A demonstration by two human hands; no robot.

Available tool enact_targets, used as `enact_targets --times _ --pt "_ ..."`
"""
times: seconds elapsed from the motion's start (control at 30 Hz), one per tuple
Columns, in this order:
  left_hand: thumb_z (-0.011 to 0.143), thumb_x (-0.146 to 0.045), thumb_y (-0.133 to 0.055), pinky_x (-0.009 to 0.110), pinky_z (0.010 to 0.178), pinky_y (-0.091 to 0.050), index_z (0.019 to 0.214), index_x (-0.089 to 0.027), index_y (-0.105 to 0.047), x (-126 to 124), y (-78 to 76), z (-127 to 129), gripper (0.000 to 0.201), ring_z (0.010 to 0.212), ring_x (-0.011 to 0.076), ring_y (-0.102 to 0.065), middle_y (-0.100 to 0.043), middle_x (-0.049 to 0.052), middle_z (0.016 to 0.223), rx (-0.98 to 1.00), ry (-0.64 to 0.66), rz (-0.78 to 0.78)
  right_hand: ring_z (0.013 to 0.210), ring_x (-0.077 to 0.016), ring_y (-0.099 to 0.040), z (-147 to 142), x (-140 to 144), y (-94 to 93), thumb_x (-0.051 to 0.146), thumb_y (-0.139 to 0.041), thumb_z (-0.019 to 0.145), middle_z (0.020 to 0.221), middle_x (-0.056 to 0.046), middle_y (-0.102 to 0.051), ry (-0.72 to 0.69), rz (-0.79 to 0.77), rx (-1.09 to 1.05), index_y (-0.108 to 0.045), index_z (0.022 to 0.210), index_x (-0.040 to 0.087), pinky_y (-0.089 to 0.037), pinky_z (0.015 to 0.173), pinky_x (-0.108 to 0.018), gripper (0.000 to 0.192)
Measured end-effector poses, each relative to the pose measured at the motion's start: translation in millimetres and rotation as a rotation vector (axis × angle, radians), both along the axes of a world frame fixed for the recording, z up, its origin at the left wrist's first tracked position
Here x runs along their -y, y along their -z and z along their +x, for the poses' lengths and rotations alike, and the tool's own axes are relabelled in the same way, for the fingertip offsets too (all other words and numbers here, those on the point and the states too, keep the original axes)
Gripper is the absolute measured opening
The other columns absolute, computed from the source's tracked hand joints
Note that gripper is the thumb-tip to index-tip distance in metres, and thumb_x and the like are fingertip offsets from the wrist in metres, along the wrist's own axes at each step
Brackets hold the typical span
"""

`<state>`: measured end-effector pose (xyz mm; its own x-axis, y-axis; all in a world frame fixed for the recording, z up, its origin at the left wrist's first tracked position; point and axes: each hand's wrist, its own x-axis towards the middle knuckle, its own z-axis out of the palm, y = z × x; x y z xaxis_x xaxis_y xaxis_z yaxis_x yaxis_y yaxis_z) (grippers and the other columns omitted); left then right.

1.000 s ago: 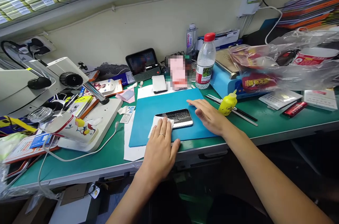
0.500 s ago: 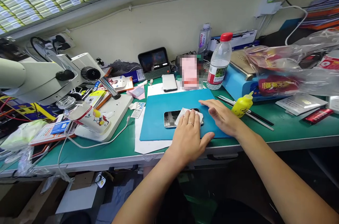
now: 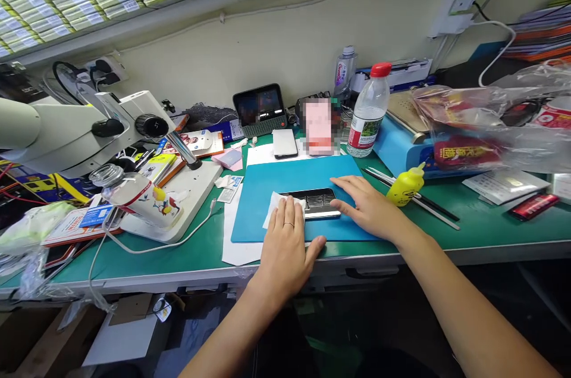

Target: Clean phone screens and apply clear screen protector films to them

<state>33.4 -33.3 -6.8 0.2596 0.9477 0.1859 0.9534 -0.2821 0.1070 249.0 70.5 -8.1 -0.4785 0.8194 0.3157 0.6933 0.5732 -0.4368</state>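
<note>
A phone (image 3: 319, 203) with a dark, reflective face lies flat on a blue mat (image 3: 259, 178). My left hand (image 3: 286, 247), a ring on one finger, presses a white wipe (image 3: 272, 211) flat over the phone's left end, fingers stretched out. Part of the wipe sticks out past the phone onto the mat. At the phone's right end is my right hand (image 3: 366, 205), fingers spread, its thumb at the phone's edge. The left end of the phone is hidden under the wipe and fingers.
A yellow squeeze bottle (image 3: 405, 186) and thin tools (image 3: 439, 208) lie right of the mat. Behind stand a red-capped water bottle (image 3: 369, 113) and a blue machine (image 3: 397, 140). A microscope (image 3: 147, 125), glass jar (image 3: 143, 196) and white cable (image 3: 178, 244) occupy the left.
My left hand and the wipe have slid left along the phone, baring its right part. My right hand has come slightly down and left, its thumb now at the phone's right end.
</note>
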Motion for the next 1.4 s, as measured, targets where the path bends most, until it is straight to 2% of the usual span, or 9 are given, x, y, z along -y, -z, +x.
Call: enact_targets --times 0.2,0.33,0.43,0.57,0.7,0.83,1.07,1.2,1.4 --pt "0.097 -0.07 -0.038 0.052 0.124 -0.024 0.153 -0.003 -0.035 -37.6 -13.4 16.5 0.087 0.153 0.0364 -0.02 -0.029 0.024 0.161 0.062 0.161 -0.081 0.125 -0.0353 -0.057 1.7 -1.7 -0.3 0.072 -0.025 0.095 0.131 -0.018 -0.065 -0.012 -0.011 -0.035 -0.061 0.136 0.022 -0.046 0.106 -0.058 0.074" --pt "0.099 -0.07 -0.032 0.048 0.124 -0.023 0.153 -0.005 -0.036 -59.0 -20.5 17.7 0.085 0.152 0.0332 -0.024 -0.034 0.021 0.16 0.085 0.252 -0.144 0.123 -0.0347 -0.058 1.9 -1.7 -1.6 0.072 -0.021 0.095 0.129 -0.018 -0.066 -0.008 -0.018 -0.053 -0.062 0.135 0.02 -0.046 0.106 -0.057 0.078" --pt "0.1 -0.068 -0.034 0.05 0.124 -0.021 0.154 -0.009 -0.035 -53.9 -21.6 15.4 0.08 0.153 0.0326 -0.021 -0.032 0.018 0.162 0.088 0.264 -0.125 0.125 -0.0353 -0.057 1.4 -1.3 -2.4 0.073 -0.021 0.095 0.13 -0.019 -0.065 -0.012 -0.034 -0.047 -0.062 0.135 0.018 -0.045 0.108 -0.057 0.079" --pt "0.1 -0.066 -0.037 0.048 0.125 -0.02 0.155 -0.014 -0.034 -29.1 -22.1 10.9 0.076 0.154 0.0296 -0.018 -0.028 0.012 0.165 0.101 0.327 -0.118 0.128 -0.0358 -0.055 1.6 -1.2 -2.3 0.071 -0.024 0.095 0.132 -0.019 -0.064 -0.005 -0.059 -0.047 -0.062 0.135 0.018 -0.043 0.109 -0.058 0.077" --pt "0.099 -0.067 -0.037 0.048 0.125 -0.023 0.155 -0.015 -0.035 -15.6 -25.1 10.5 0.077 0.154 0.0298 -0.02 -0.029 0.011 0.164 0.102 0.346 -0.14 0.128 -0.0356 -0.056 2.5 -1.5 -1.4 0.071 -0.025 0.096 0.131 -0.018 -0.065 -0.011 -0.058 -0.051 -0.065 0.133 0.021 -0.044 0.109 -0.058 0.074" --pt "0.1 -0.066 -0.036 0.046 0.125 -0.023 0.154 -0.01 -0.037 -28.5 -30.7 21.8 0.078 0.153 0.0296 -0.024 -0.032 0.013 0.163 0.106 0.365 -0.159 0.125 -0.0352 -0.057 4.0 -2.5 0.8 0.07 -0.025 0.096 0.13 -0.019 -0.066 -0.012 -0.035 -0.059 -0.066 0.131 0.018 -0.046 0.108 -0.057 0.075" --pt "0.103 -0.063 -0.032 0.044 0.126 -0.022 0.155 -0.006 -0.034 -52.8 -33.6 42.5 0.077 0.153 0.0282 -0.022 -0.029 0.015 0.163 0.103 0.383 -0.2 0.119 -0.0345 -0.062 6.4 -4.3 3.1 0.067 -0.025 0.098 0.125 -0.017 -0.069 -0.03 0.011 -0.066 -0.071 0.123 0.022 -0.051 0.101 -0.056 0.069" --pt "0.104 -0.062 -0.029 0.042 0.127 -0.018 0.154 -0.004 -0.034 -48.2 -27.1 27.2 0.077 0.153 0.0275 -0.022 -0.028 0.017 0.163 0.117 0.37 -0.171 0.121 -0.0351 -0.061 5.3 -4.1 3.0 0.066 -0.026 0.098 0.126 -0.018 -0.069 -0.027 0.016 -0.039 -0.07 0.124 0.02 -0.05 0.103 -0.057 0.068" --pt "0.105 -0.056 -0.032 0.045 0.124 -0.026 0.155 -0.007 -0.034 -31.2 -15.4 -20.7 0.069 0.152 0.029 -0.027 -0.031 0.015 0.162 0.055 0.24 -0.131 0.129 -0.0345 -0.056 3.0 -2.3 -0.4 0.065 -0.037 0.097 0.136 -0.018 -0.064 -0.016 0.017 0.082 -0.059 0.137 0.016 -0.047 0.107 -0.054 0.067"
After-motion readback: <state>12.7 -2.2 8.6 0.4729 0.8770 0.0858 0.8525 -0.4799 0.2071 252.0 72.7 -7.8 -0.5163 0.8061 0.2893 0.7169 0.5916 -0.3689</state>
